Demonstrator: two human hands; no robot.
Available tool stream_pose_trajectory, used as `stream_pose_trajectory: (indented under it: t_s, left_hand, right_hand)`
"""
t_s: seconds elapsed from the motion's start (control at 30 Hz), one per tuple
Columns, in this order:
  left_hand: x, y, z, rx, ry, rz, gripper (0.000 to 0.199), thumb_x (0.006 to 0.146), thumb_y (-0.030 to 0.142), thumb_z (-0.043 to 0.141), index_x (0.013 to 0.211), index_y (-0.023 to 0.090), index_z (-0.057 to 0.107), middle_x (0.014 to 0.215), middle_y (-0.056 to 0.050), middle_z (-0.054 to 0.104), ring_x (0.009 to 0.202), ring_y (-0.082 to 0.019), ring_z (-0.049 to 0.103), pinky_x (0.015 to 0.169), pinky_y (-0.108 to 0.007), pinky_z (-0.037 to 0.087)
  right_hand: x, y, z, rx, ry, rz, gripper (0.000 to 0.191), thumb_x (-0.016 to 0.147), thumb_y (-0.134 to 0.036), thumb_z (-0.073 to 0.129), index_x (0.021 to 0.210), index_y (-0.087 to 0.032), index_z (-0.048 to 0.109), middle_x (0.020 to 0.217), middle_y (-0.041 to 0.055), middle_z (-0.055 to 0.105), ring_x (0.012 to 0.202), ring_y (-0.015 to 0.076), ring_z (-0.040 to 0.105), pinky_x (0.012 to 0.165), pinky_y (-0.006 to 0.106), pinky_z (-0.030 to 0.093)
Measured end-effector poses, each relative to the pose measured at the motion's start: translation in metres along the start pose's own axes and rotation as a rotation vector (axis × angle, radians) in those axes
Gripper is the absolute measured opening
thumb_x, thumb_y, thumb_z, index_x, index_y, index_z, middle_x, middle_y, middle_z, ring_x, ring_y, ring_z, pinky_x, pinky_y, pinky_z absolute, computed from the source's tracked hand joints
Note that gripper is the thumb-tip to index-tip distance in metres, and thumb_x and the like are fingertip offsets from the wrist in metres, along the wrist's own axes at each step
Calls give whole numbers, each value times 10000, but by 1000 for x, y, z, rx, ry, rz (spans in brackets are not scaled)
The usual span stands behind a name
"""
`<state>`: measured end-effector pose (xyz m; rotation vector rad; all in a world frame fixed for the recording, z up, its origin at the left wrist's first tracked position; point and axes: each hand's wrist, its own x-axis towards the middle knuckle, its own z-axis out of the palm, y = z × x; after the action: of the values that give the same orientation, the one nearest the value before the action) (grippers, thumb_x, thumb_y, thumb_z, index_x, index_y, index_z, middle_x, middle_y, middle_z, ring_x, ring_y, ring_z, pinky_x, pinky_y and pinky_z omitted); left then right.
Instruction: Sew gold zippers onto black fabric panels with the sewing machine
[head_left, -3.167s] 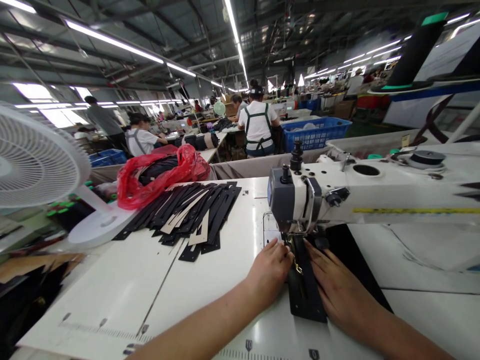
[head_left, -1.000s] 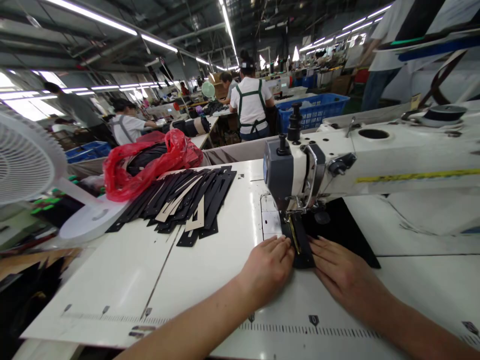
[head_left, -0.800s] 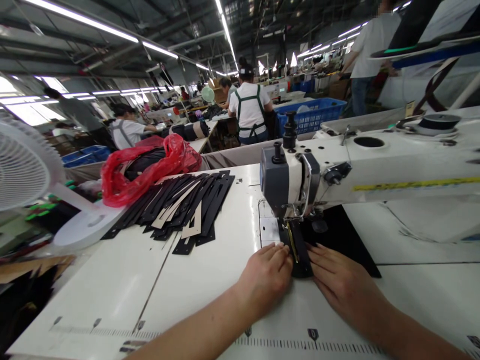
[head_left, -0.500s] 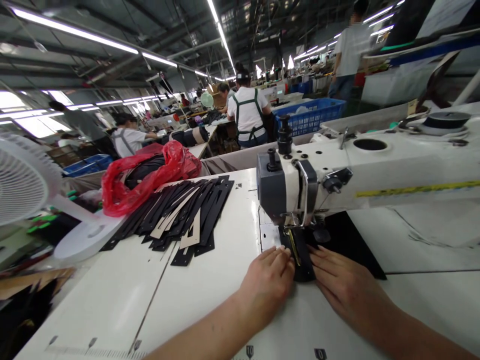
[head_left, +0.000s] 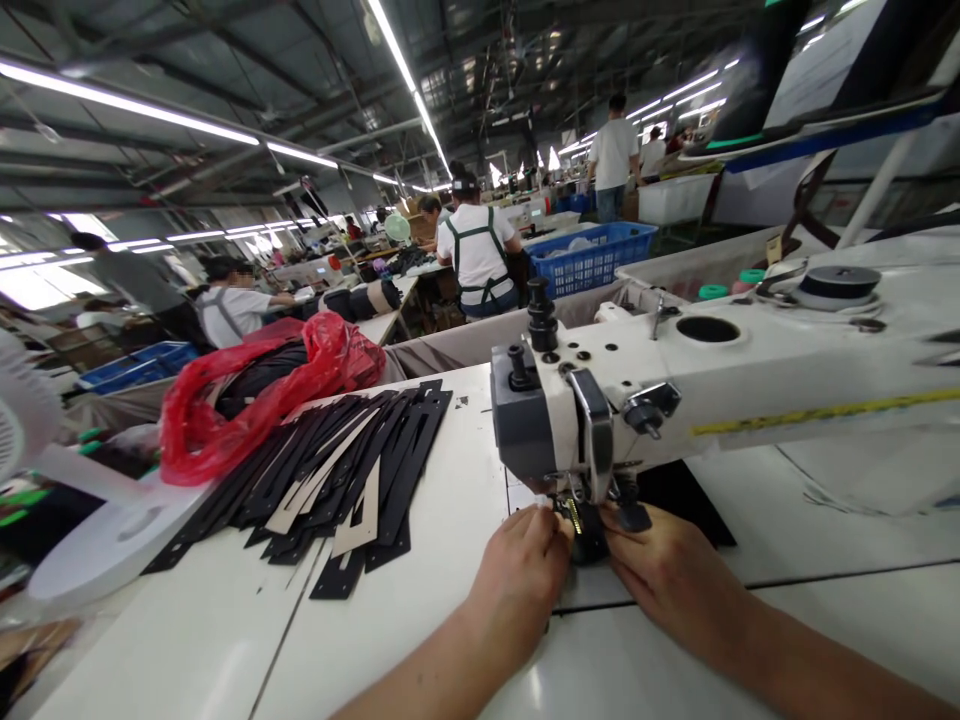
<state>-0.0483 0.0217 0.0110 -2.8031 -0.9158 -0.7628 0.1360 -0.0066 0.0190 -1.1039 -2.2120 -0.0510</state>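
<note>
A white sewing machine (head_left: 787, 350) stands over the white table, its needle area low at the centre right. Under it lies a dark piece with a gold zipper (head_left: 576, 516). My left hand (head_left: 525, 560) is closed at the left edge of this piece, fingertips pressed together on it. On the other side, my right hand (head_left: 667, 570) has its fingers close together on the piece's right edge, beside the presser foot area. A black panel (head_left: 690, 500) lies behind my right hand, partly covered by the machine head.
Black and beige strips (head_left: 360, 480) are piled at the left, against a red plastic bag (head_left: 330, 370). A white fan (head_left: 112, 520) stands at the far left. Beyond the table are a blue crate (head_left: 592, 260) and several people at work.
The zipper piece and both hands have moved farther in under the machine head, covering more of the zipper. The view has shifted, with the table and machine sitting lower in the picture.
</note>
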Motion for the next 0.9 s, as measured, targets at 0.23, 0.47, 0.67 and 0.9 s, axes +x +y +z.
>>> stream_pose_trajectory:
  t_s: [0.23, 0.47, 0.67, 0.9]
  left_hand:
    - [-5, 0, 0, -67, 63, 15, 188, 925, 132, 396, 970, 105, 576, 893, -112, 622, 839, -214, 610, 756, -335, 547]
    - [-2, 3, 0, -12, 117, 22, 187, 919, 125, 402, 860, 120, 580, 758, -81, 601, 727, -197, 604, 661, -317, 552]
    - [1, -2, 3, -13, 89, -10, 166, 914, 150, 426, 883, 118, 586, 785, -78, 599, 721, -192, 591, 650, -305, 531]
    - [1, -5, 6, 11, 68, -31, 202, 917, 162, 405, 863, 138, 599, 769, -66, 598, 703, -192, 575, 622, -302, 522]
  right_hand:
    - [6, 1, 1, 21, 75, 4, 306, 852, -94, 368, 754, -193, 640, 732, 44, 654, 650, 149, 599, 643, 266, 508]
    - [7, 3, 4, -43, 81, -17, 329, 843, -92, 361, 806, -199, 670, 817, 66, 685, 703, 160, 631, 655, 269, 520]
    - [12, 11, 7, -82, 90, -51, 328, 853, -113, 356, 820, -196, 671, 770, 61, 682, 714, 166, 635, 663, 263, 516]
    - [15, 16, 8, -92, 101, -71, 314, 878, -133, 349, 802, -187, 648, 739, 57, 668, 662, 162, 624, 608, 259, 495]
